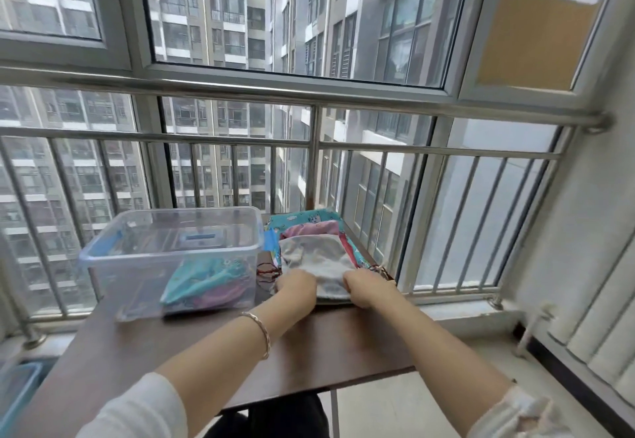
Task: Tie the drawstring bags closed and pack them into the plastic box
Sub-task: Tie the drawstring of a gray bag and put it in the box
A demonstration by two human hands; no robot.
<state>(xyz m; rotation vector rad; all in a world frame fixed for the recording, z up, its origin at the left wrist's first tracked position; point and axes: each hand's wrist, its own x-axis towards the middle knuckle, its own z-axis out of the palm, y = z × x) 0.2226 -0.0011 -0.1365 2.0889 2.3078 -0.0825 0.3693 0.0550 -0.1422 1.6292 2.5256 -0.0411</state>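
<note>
The left hand point(297, 288) and the right hand point(366, 287) are both on the near edge of the grey bag point(318, 259). One hand is at each near corner. The fingers of each hand are curled down and hold the cloth. The fingertips are hidden under the hands, so how tight they hold cannot be seen.

The grey bag lies flat on top of a pile of bags on the right part of the brown table point(343, 345). A pink bag point(311, 229) peeks out from under it. Under that is a blue-green bag point(302, 218) with little pictures on it. Thin red strings point(267, 271) stick out of the pile just beside the left hand. More strings show by the right hand.

The plastic box point(120, 283) stands on the table just to the left of the pile. It is see-through and has a blue clip point(269, 240) on the side next to the pile. Inside the box, at the near right, lie the packed bags point(206, 283). A blue-green one sits on top of a pink and purple one.

The person wears a thin bracelet point(262, 333) on the left wrist and white sleeves on both arms. Behind the table is a metal railing point(240, 144) in front of big windows, with tall buildings outside. A blue bin point(17, 389) sits on the floor at the lower left.
</note>
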